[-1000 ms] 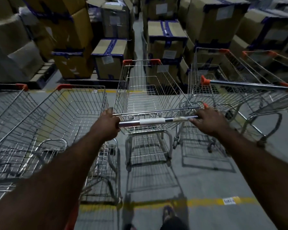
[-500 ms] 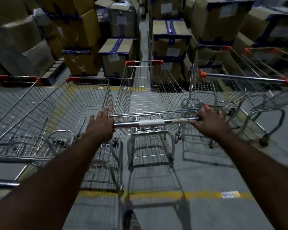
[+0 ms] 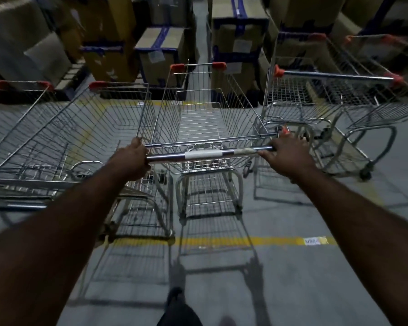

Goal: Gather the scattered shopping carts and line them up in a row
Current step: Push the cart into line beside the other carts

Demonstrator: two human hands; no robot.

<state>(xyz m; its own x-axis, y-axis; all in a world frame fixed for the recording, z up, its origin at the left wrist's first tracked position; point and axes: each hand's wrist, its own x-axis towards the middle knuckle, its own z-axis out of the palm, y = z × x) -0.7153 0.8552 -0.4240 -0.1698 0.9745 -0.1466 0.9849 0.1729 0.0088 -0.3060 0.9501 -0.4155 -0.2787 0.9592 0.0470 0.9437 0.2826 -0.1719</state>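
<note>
A wire shopping cart (image 3: 203, 118) stands straight ahead of me with its basket empty. My left hand (image 3: 132, 158) grips the left end of its handle bar (image 3: 198, 155), and my right hand (image 3: 283, 155) grips the right end. Close on the left, almost touching, stands a second cart (image 3: 76, 137), with a third cart (image 3: 14, 95) beyond it. On the right a fourth cart (image 3: 316, 100) stands turned sideways with its handle toward me, and another cart (image 3: 386, 43) is behind it.
Stacks of taped cardboard boxes (image 3: 236, 31) fill the back, with a narrow aisle (image 3: 199, 27) between them. A yellow floor line (image 3: 245, 241) crosses under the cart's rear. My shoe (image 3: 174, 295) shows at the bottom.
The cart in my hands has rolled forward beside the left cart. My left hand, loose on the bar half a second ago, now grips it. The view has tilted down.
</note>
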